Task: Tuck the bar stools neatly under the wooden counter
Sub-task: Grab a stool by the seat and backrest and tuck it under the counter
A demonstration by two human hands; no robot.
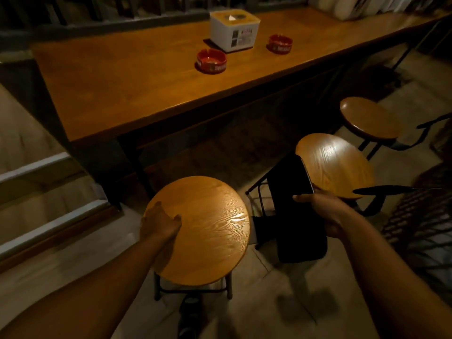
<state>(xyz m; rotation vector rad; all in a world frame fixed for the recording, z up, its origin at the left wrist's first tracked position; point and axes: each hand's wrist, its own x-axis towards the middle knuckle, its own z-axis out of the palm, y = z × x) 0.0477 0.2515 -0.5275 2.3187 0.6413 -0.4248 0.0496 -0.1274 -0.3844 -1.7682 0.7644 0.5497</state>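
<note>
A long wooden counter (137, 94) runs from the left to the far right. Three round wooden bar stools on dark metal legs stand in front of it, outside its edge. My left hand (159, 223) grips the left rim of the nearest stool (210, 236). My right hand (325, 211) holds a flat black object (293, 206), like a phone or wallet, beside the middle stool (337, 165). The far stool (369, 118) stands close to the counter's edge at the right.
On the counter sit two red ashtrays (211, 61) (280, 43) and a white tissue box (234, 30). Steps (49, 192) descend at the left. A dark chair arm (391, 189) and woven seat lie at the right. My shoe (190, 311) shows below the stool.
</note>
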